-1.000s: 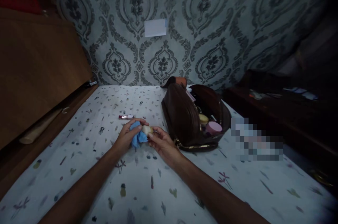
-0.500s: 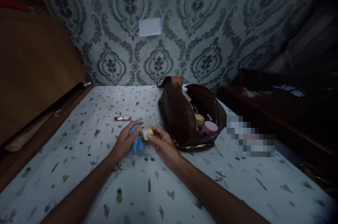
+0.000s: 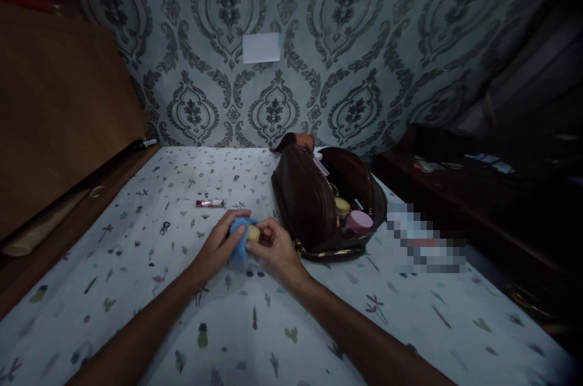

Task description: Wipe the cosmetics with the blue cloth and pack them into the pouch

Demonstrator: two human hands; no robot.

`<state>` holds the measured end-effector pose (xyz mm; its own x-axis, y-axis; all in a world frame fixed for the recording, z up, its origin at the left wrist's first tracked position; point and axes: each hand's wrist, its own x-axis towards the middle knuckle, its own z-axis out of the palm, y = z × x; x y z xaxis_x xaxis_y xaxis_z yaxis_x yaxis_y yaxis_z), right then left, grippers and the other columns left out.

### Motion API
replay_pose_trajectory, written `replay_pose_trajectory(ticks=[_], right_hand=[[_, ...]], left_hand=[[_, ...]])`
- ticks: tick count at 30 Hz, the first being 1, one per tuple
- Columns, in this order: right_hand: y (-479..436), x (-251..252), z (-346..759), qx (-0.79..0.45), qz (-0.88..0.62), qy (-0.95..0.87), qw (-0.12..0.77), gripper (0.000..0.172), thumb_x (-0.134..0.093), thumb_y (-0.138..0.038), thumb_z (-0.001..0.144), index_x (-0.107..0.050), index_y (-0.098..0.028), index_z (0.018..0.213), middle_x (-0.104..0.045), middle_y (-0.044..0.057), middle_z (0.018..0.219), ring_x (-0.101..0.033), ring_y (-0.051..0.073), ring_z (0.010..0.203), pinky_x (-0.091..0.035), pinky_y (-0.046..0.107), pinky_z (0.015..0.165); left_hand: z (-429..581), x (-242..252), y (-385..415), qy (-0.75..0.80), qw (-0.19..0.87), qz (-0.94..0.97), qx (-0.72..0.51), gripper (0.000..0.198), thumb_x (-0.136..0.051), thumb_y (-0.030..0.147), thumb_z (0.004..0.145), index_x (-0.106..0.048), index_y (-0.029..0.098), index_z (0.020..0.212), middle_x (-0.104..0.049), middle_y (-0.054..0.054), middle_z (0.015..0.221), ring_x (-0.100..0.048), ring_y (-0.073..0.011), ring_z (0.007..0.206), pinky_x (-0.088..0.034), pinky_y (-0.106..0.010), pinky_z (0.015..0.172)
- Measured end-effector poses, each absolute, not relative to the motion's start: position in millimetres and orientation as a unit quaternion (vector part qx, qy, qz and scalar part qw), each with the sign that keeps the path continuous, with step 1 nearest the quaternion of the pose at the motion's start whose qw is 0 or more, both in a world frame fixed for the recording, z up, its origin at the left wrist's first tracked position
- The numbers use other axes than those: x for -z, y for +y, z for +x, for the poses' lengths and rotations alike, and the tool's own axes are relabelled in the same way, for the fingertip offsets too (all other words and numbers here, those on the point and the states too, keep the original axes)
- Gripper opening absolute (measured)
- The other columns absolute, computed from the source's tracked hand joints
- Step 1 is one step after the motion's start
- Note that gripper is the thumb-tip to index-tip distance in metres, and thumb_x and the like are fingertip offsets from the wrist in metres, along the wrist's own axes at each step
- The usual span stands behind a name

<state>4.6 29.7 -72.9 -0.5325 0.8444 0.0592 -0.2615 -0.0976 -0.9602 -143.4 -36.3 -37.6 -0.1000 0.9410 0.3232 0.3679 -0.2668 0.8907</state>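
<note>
My left hand (image 3: 221, 242) is closed round a crumpled blue cloth (image 3: 238, 243), which presses against a small jar with a yellow lid (image 3: 253, 233). The fingers of my right hand (image 3: 276, 247) grip that jar from the right. Cloth and fingers hide most of the jar's body. Just right of my hands stands a brown toiletry bag (image 3: 303, 204), unzipped, with a pink-lidded jar (image 3: 359, 221), a yellow round item (image 3: 341, 207) and other items inside. Beyond my left hand a lip gloss tube (image 3: 210, 204) lies on the patterned sheet.
The white printed sheet (image 3: 268, 337) covers the surface under my arms. A wooden panel (image 3: 68, 113) rises at the left, and dark furniture (image 3: 423, 192) borders the right. Patterned wallpaper stands behind, with a white card (image 3: 261, 48) on it. A blurred-out item (image 3: 426, 240) lies right of the bag.
The jar has turned so its yellow lid faces me more, and the blue cloth now wraps against its left side. My hands have drawn closer together. The view has shifted slightly.
</note>
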Motion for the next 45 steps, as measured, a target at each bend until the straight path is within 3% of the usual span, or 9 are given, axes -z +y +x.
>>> replay_pose_trajectory(ticks=[2, 5, 9, 12, 18, 26, 30, 39, 45], right_hand=[[30.8, 72.9, 5.0, -0.665, -0.277, -0.564, 0.405, 0.036, -0.085, -0.031, 0.056, -0.057, -0.022, 0.077, -0.065, -0.004, 0.072, -0.060, 0.014, 0.068, -0.049, 0.026, 0.067], [31.4, 71.7, 5.9, -0.644, -0.271, -0.592, 0.401, 0.029, -0.080, -0.031, 0.062, -0.065, -0.020, 0.084, -0.067, -0.001, 0.079, -0.062, 0.016, 0.074, -0.050, 0.029, 0.074], [30.5, 70.3, 8.2, -0.609, -0.263, -0.626, 0.411, 0.041, -0.078, -0.029, 0.064, -0.070, -0.021, 0.103, -0.068, 0.003, 0.100, -0.064, 0.020, 0.091, -0.051, 0.033, 0.086], [28.0, 68.5, 10.0, -0.573, -0.274, -0.651, 0.416, 0.044, -0.075, -0.026, 0.066, -0.066, -0.022, 0.109, -0.066, 0.003, 0.101, -0.064, 0.019, 0.092, -0.051, 0.033, 0.086], [19.3, 61.5, 9.5, -0.629, -0.288, -0.592, 0.413, 0.042, -0.080, -0.031, 0.063, -0.050, -0.023, 0.092, -0.062, -0.004, 0.087, -0.062, 0.014, 0.077, -0.051, 0.027, 0.073], [19.5, 61.5, 6.6, -0.747, -0.260, -0.495, 0.361, 0.059, -0.095, -0.033, 0.041, -0.059, -0.023, 0.087, -0.065, -0.006, 0.081, -0.062, 0.012, 0.073, -0.052, 0.027, 0.074], [21.7, 63.2, 6.5, -0.788, -0.226, -0.443, 0.362, 0.059, -0.094, -0.039, 0.045, -0.067, -0.023, 0.095, -0.069, -0.002, 0.087, -0.065, 0.014, 0.079, -0.054, 0.028, 0.076], [21.9, 64.5, 5.8, -0.795, -0.246, -0.428, 0.353, 0.054, -0.095, -0.043, 0.044, -0.067, -0.020, 0.086, -0.067, -0.005, 0.078, -0.060, 0.009, 0.064, -0.050, 0.022, 0.063], [22.6, 63.9, 7.3, -0.765, -0.230, -0.477, 0.366, 0.048, -0.093, -0.039, 0.052, -0.065, -0.021, 0.087, -0.068, -0.004, 0.083, -0.063, 0.012, 0.074, -0.050, 0.026, 0.075]], left_hand=[[-140.3, 39.9, -37.0, 0.524, 0.235, 0.678, -0.459, 0.032, -0.045, 0.039, 0.099, -0.059, 0.019, 0.120, -0.061, -0.011, 0.118, -0.059, -0.0239, 0.114, -0.045, -0.039, 0.103], [-139.9, 42.1, -37.2, 0.548, 0.180, 0.701, -0.419, 0.031, -0.043, 0.036, 0.100, -0.060, 0.020, 0.120, -0.061, -0.011, 0.114, -0.059, -0.0239, 0.110, -0.047, -0.039, 0.100], [-143.7, 42.1, -37.6, 0.584, 0.149, 0.696, -0.391, 0.032, -0.045, 0.038, 0.099, -0.058, 0.020, 0.121, -0.061, -0.009, 0.113, -0.061, -0.0237, 0.106, -0.049, -0.038, 0.095], [-144.6, 40.3, -38.3, 0.586, 0.131, 0.704, -0.379, 0.035, -0.044, 0.039, 0.099, -0.056, 0.021, 0.126, -0.062, -0.009, 0.112, -0.062, -0.0227, 0.105, -0.051, -0.036, 0.093], [-145.6, 35.5, -41.7, 0.578, 0.106, 0.729, -0.350, 0.037, -0.043, 0.041, 0.099, -0.060, 0.022, 0.126, -0.061, -0.007, 0.106, -0.064, -0.0210, 0.096, -0.053, -0.032, 0.086], [-148.1, 37.8, -39.9, 0.580, 0.094, 0.715, -0.378, 0.029, -0.046, 0.048, 0.096, -0.061, 0.024, 0.101, -0.066, -0.003, 0.094, -0.065, -0.0209, 0.083, -0.052, -0.029, 0.077], [-149.2, 40.5, -40.1, 0.618, 0.086, 0.674, -0.394, 0.029, -0.047, 0.051, 0.094, -0.058, 0.025, 0.100, -0.067, 0.000, 0.084, -0.064, -0.0192, 0.070, -0.051, -0.027, 0.068], [-148.7, 41.3, -40.2, 0.622, 0.118, 0.671, -0.386, 0.031, -0.043, 0.049, 0.095, -0.056, 0.023, 0.102, -0.067, 0.000, 0.082, -0.062, -0.0177, 0.066, -0.049, -0.027, 0.066], [-144.3, 34.5, -38.5, 0.625, 0.160, 0.659, -0.388, 0.026, -0.041, 0.045, 0.094, -0.053, 0.022, 0.096, -0.062, 0.002, 0.074, -0.057, -0.0164, 0.063, -0.046, -0.027, 0.066]])
